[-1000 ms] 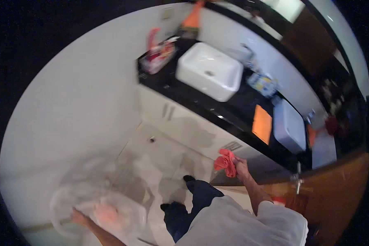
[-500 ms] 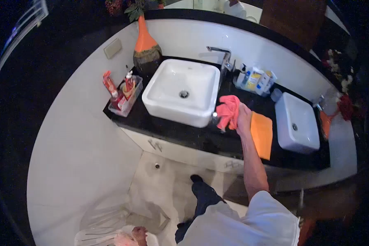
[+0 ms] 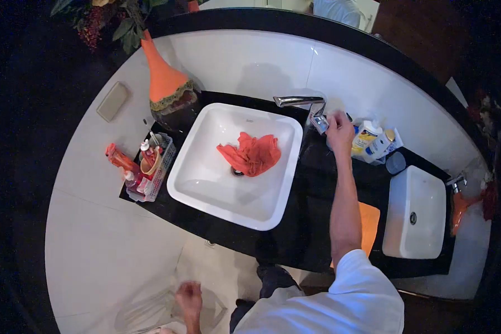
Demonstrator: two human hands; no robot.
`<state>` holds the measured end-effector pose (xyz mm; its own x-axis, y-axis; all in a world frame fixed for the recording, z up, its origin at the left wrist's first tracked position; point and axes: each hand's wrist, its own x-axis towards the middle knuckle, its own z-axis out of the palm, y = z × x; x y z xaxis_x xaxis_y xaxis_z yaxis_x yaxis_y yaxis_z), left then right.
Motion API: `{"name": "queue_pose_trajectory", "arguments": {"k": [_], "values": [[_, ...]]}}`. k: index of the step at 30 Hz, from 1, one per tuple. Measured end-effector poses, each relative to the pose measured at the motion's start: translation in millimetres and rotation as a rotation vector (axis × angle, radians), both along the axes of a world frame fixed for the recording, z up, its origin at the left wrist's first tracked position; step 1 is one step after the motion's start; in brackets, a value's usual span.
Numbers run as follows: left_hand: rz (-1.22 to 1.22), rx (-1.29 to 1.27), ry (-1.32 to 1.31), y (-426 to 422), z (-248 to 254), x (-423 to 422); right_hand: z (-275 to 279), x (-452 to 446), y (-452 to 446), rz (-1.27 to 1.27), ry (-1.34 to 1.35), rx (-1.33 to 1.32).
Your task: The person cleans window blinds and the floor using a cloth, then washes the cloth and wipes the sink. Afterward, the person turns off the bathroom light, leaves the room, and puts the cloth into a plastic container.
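Lying crumpled in the white sink point(image 3: 217, 206), the red cloth point(image 3: 255, 156) partly covers the drain point(image 3: 237, 173). Above the basin's far right corner reaches the spout of a chrome faucet point(image 3: 298, 101). The person's right hand point(image 3: 339, 131) is at this faucet's handle, fingers bent; whether its grip is clamped on the handle cannot be told. The right forearm crosses the black table point(image 3: 317, 192), hiding part of a folded orange cloth point(image 3: 371, 222). Just beyond the hand, partly screened by it, a group of toiletry bottles point(image 3: 367, 136) stands near a small dark cup point(image 3: 396, 163). Further right sits a second sink point(image 3: 395, 222). Left of the first basin are a filled plastic basket point(image 3: 164, 170) and, behind it, an orange-necked vase point(image 3: 164, 72). Below the table's front edge, the left hand point(image 3: 188, 298) hangs blurred near a pale see-through object point(image 3: 145, 309); its fingers look curled, but whether that grip holds anything cannot be told.
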<state>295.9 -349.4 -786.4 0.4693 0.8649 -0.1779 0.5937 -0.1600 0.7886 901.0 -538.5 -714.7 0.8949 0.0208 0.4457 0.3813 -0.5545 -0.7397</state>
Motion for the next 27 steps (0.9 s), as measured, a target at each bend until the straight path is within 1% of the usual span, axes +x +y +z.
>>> {"name": "queue_pose_trajectory", "arguments": {"k": [1,2,3,4,5,6,8,10,11,12,13,15,16,18,19,20,21,22,23,24,25,26,27], "values": [[-0.108,0.068,0.055,10.3,14.7,41.9,-0.7,-1.3,1.5,0.002,0.003,-0.012],[-0.149,0.076,-0.094,14.1,22.6,90.8,0.9,-12.8,5.5,0.053,-0.085,0.011],[-0.259,0.068,-0.196,14.8,50.2,147.1,-0.8,-22.1,6.3,0.108,-0.175,0.034],[-0.371,0.136,-0.325,13.7,64.9,199.6,-8.0,-27.9,2.0,0.116,-0.174,0.027],[-0.513,0.219,-0.211,19.4,67.0,241.5,-16.3,-34.6,-2.4,0.159,-0.109,0.144],[-0.556,0.195,-0.153,19.3,66.6,284.8,-22.8,-36.5,-5.1,0.199,-0.042,0.262],[-0.704,0.25,-0.161,29.9,27.7,360.3,-28.4,-28.8,-6.9,0.216,-0.07,0.24],[-0.706,0.542,0.038,35.9,-2.3,417.1,-32.9,-27.3,-9.1,0.222,-0.091,0.227],[-0.624,0.587,0.089,37.0,-7.9,437.5,-31.8,-26.6,-9.4,0.245,-0.091,0.248],[-0.543,0.628,0.142,37.5,-14.0,451.1,-31.8,-27.2,-10.9,0.265,-0.087,0.267],[-0.551,0.621,0.147,41.8,-24.1,460.5,-32.8,-27.4,-12.6,0.259,-0.078,0.263],[-0.647,0.364,0.273,47.1,-41.3,470.8,-34.1,-27.7,-17.0,0.288,-0.01,0.268],[-0.648,0.359,0.271,39.1,-43.2,470.5,-34.7,-25.4,-17.9,0.288,-0.009,0.263],[-0.875,0.442,-0.099,11.8,-42.9,461.7,-36.3,-24.7,-15.5,0.304,-0.044,0.303],[-0.82,0.461,-0.167,-1.7,-38.9,458.8,-29.5,-30.4,-13.3,0.304,-0.042,0.305],[-0.82,0.462,-0.166,1.2,-41.9,460.0,-15.5,-41.3,-11.1,0.207,-0.165,0.198],[-0.794,0.367,-0.124,4.9,-44.6,463.8,-6.4,-50.8,-8.5,0.111,-0.289,0.089],[-0.762,0.274,-0.087,8.0,-38.9,468.5,-4.5,-57.0,-5.8,0.118,-0.297,0.088],[-0.754,0.278,-0.095,11.6,-33.1,471.3,-3.7,-62.6,-2.9,0.055,-0.273,0.099],[-0.832,0.281,-0.221,14.8,-28.8,469.6,-2.9,-67.7,0.9,-0.013,-0.241,0.108],[-0.91,0.279,-0.344,16.6,-27.8,467.1,4.1,-71.6,5.6,-0.03,-0.274,0.075],[-0.908,0.278,-0.344,19.2,-29.0,469.8,5.5,-74.6,8.7,-0.029,-0.273,0.073],[-0.74,0.152,-0.256,21.8,-28.7,474.6,6.2,-77.5,10.9,0.019,-0.254,0.063]]}}
